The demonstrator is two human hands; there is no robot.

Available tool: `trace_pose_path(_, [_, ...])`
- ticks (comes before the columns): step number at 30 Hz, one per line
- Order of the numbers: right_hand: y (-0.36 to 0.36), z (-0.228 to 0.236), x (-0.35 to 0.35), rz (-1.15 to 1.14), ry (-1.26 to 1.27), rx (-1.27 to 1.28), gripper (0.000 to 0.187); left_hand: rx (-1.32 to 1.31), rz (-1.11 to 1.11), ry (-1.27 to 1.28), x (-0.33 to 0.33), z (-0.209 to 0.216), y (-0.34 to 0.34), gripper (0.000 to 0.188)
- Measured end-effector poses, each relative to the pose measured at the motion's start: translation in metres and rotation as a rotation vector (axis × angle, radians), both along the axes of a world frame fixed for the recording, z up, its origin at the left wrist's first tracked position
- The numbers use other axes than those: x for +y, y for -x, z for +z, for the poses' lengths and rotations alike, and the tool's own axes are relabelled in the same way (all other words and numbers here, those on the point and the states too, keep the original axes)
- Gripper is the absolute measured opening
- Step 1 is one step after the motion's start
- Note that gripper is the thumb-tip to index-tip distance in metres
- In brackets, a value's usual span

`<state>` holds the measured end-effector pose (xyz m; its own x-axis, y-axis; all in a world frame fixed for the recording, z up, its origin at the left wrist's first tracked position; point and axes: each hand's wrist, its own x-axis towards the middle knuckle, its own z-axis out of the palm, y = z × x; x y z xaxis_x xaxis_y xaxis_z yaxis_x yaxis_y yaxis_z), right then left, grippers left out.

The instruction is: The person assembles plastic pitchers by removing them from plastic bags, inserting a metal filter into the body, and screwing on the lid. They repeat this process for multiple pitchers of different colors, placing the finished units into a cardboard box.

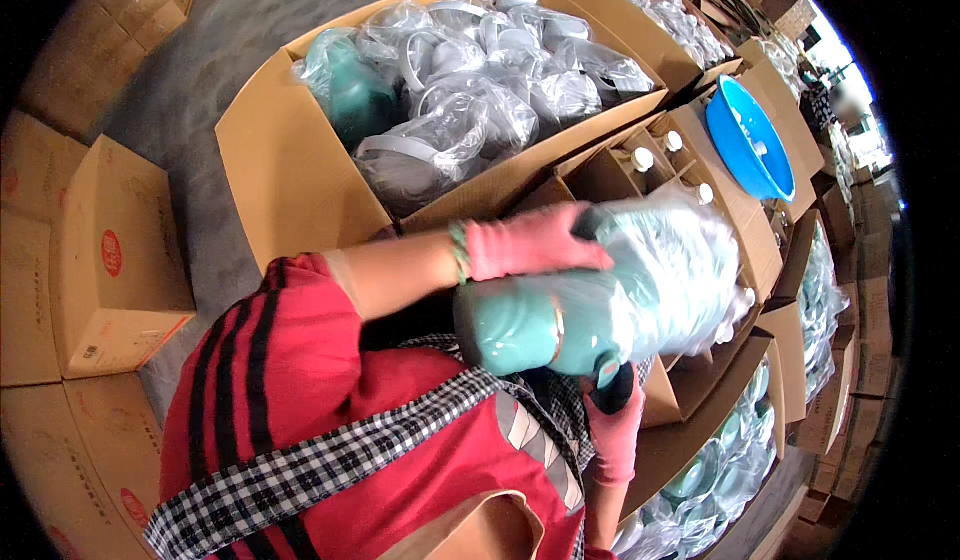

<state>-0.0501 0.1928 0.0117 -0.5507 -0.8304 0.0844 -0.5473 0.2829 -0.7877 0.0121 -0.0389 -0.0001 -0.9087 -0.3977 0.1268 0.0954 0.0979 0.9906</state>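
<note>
A teal thermos jug (pixel 520 332), partly wrapped in clear plastic (pixel 670 280), lies on its side in front of my chest. My left hand (pixel 535 243), in a pink glove, grips it from above. From below, my right hand (pixel 615 420), also gloved in pink with a dark palm, holds it near a small teal part sticking out of its underside. Motion blurs the bagged end. Just beyond is a divided carton (pixel 675 175) containing white-capped items (pixel 642 159).
An open carton (pixel 300 165) of bagged grey jugs (pixel 470 110) and a teal one (pixel 350 90) stands ahead. A blue basin (pixel 730 140) sits on cartons at right. Bagged teal jugs (pixel 715 470) fill a box at lower right. Closed cartons (pixel 115 260) stack at left.
</note>
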Motion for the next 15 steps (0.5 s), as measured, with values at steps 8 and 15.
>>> trace_pose_path(8, [-0.009,-0.012,0.025,-0.101,-0.031,0.054,0.027,0.043,-0.075,-0.535,0.003,0.003,0.004,0.02])
trace_pose_path(15, [-0.003,0.03,-0.045,0.259,0.079,-0.879,0.026,0.331,0.328,0.491,-0.05,0.078,-0.098,0.044])
